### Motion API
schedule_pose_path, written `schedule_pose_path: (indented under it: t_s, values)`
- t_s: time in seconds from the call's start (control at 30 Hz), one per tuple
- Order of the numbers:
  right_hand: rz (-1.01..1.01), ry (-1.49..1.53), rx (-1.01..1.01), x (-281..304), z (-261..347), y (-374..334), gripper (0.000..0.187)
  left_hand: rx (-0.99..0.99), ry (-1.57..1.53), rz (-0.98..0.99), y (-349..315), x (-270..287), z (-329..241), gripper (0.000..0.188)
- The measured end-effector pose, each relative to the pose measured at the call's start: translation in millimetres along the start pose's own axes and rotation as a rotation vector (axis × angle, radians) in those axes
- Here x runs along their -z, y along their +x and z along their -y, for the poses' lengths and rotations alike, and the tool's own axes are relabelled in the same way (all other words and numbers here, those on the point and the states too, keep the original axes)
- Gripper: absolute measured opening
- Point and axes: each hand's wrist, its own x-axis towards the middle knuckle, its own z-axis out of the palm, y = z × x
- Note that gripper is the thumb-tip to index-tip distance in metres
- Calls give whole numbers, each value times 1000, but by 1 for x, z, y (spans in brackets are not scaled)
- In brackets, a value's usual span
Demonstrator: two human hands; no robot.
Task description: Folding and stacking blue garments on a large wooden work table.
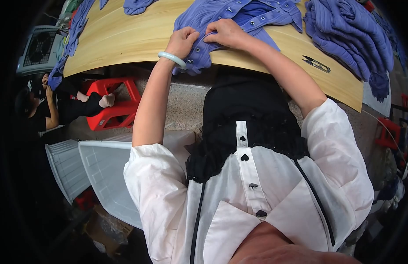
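Purple garment [239, 17] cut off; hands [206, 37] cover placket.

White blouse [256, 193] with black trim, heart buttons; pale jade bangle [172, 59].

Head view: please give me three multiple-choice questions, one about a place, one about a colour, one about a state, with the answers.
1. Where do the snips lie?
A. on the table, right of the hands
B. on the red stool
C. in the white bin

2. What colour is the garment under the hands?
A. green
B. blue-purple
C. yellow

3. How is the left hand?
A. hanging free
B. holding the snips
C. gripping the garment

Answers:
1 A: the snips rest on the table.
2 B: the garment is blue-purple.
3 C: the left hand pinches it beside the right hand.
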Motion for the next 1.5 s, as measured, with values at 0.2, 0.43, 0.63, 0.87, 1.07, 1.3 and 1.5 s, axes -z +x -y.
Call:
schedule_pose_path:
  t_s: [0.2, 0.43, 0.63, 0.87, 1.07, 1.3, 1.5]
  values:
    - [44, 2, -56, 1, 1, 1, 28, 87, -211, 58, -1, -6, 2, 17]
    - [101, -7, -92, 2, 6, 1, 28, 249, -274, -4, 3, -8, 3, 17]
    - [116, -3, -112, 2, 6, 1, 27, 199, -300, -50, 4, -9, 10, 17]
    - [104, -6, -82, -3, -3, -1, 29, 87, -247, -154, 1, -16, 12, 23]
    - [86, -4, -66, -7, -5, -6, 29, 173, -30, 30, 1, -9, 3, 19]
    - [59, 44, -39, -4, -2, -13, 28, 157, -21, -15, -1, -9, 1, 24]
    - [75, 98, -24, 1, 2, -15, 25, 94, -82, -44, -4, -13, 8, 19]
